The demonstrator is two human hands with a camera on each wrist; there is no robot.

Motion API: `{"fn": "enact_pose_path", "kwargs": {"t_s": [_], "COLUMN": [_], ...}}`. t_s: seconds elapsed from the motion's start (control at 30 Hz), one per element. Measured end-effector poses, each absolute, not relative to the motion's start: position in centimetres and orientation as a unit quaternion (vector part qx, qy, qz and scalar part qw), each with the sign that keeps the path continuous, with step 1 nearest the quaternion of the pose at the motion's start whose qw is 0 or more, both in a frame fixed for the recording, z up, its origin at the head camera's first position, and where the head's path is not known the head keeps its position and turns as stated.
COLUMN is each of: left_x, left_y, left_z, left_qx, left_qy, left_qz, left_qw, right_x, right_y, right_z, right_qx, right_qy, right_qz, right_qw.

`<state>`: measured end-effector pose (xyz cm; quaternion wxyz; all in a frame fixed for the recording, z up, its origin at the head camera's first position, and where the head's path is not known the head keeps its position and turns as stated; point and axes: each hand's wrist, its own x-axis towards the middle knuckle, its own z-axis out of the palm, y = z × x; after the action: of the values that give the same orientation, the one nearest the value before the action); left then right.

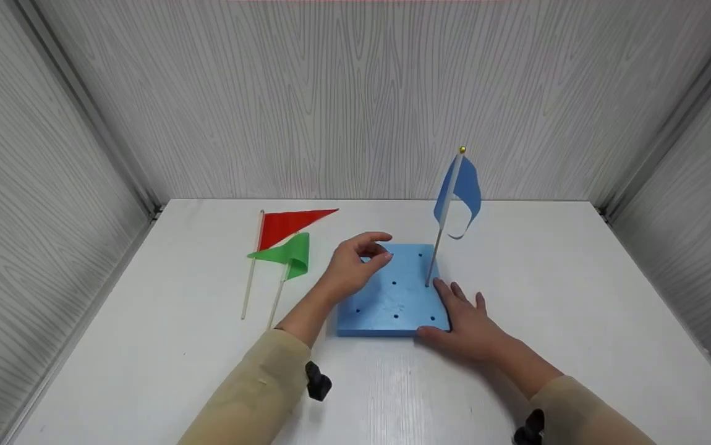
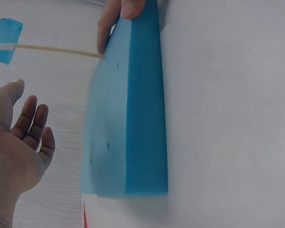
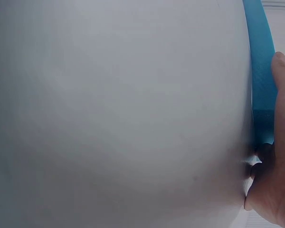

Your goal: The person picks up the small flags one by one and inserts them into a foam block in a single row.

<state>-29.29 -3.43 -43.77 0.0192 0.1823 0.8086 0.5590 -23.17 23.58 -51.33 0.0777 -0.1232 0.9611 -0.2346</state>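
Note:
A light blue block with small holes [image 1: 374,300] lies flat on the white table. Near its right edge stands a blue flag [image 1: 468,182] on a thin stick with a gold tip, leaning slightly right. My left hand [image 1: 355,262] hovers over the block's far left part, fingers loosely bent and holding nothing; the left wrist view shows its palm side [image 2: 14,147]. My right hand [image 1: 464,324] rests at the block's near right corner. Its thumb [image 3: 279,66] touches the front face, and the index finger lies along the right side, close to the stick's foot.
Left of the block lie a red triangular flag [image 1: 287,225] and a green flag [image 1: 297,250], the green one partly over the red one's stick. Pale wood-grain panels [image 1: 355,99] enclose the table at the back and both sides.

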Motion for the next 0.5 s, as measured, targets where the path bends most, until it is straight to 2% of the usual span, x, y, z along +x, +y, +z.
{"fn": "enact_pose_path", "kwargs": {"t_s": [0.5], "left_x": [-28.7], "left_y": [-15.9], "left_z": [-41.2], "left_qx": [0.141], "left_qy": [0.808], "left_qz": [0.571], "left_qw": [-0.011], "right_x": [-23.3], "right_y": [23.6], "right_z": [-51.6], "right_qx": [-0.131], "right_qy": [0.963], "right_qz": [-0.224], "right_qw": [0.070]}}
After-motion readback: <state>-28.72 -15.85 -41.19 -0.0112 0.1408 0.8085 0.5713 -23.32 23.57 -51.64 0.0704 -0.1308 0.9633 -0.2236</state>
